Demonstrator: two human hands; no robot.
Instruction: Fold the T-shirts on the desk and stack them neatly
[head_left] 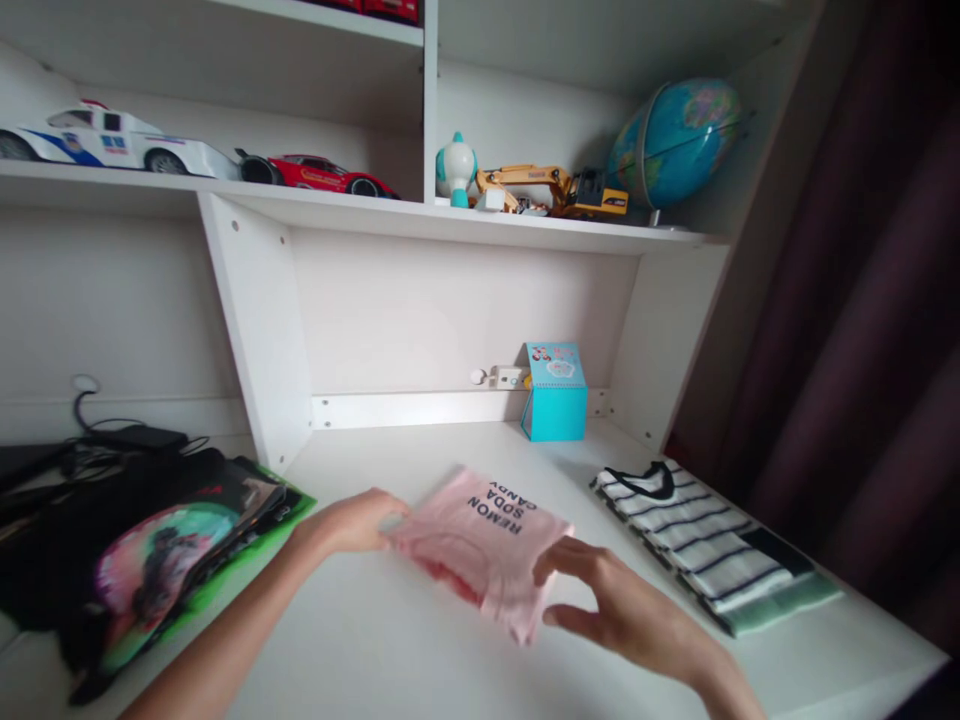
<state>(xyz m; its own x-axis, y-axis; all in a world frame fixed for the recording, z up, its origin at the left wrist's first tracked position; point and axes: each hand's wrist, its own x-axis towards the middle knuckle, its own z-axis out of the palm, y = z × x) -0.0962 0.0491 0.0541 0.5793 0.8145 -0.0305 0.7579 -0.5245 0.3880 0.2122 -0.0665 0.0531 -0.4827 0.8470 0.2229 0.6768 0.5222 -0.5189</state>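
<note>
A folded pink garment (480, 545) with dark lettering lies on the white desk (390, 640) in front of me. My left hand (352, 522) pinches its left edge. At the garment's right edge, my right hand (615, 600) hovers with fingers spread and curved, fingertips touching or just above the fabric. Whether the right fingers grip the cloth is unclear.
A folded black-and-white striped garment (694, 535) sits on a green one at the right. A heap of dark and colourful clothes (142, 560) lies at the left. A turquoise box (555, 392) stands at the back. Toy cars, an excavator and a globe (675, 140) fill the shelf above.
</note>
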